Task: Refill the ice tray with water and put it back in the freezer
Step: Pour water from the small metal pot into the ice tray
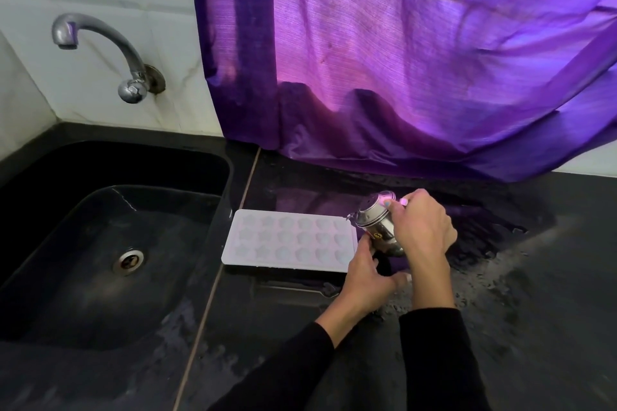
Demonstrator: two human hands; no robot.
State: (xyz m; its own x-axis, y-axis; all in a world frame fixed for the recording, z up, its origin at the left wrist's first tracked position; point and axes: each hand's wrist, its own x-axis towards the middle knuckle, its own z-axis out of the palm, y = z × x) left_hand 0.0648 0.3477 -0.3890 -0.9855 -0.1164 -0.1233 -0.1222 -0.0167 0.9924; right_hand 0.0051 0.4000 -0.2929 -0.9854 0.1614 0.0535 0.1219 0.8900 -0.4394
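Observation:
A white ice tray (287, 240) with flower-shaped cells lies flat on the black counter, just right of the sink. My right hand (420, 227) grips a small steel cup (377, 223), tilted on its side with its mouth over the tray's right end. My left hand (367, 274) sits at the tray's right front corner, fingers touching its edge and the underside of the cup. Whether water is flowing cannot be made out.
A black sink (110, 243) with a metal drain fills the left side, and a chrome tap (100, 47) juts from the tiled wall above it. A purple curtain (400, 60) hangs down onto the back of the wet black counter (517, 277).

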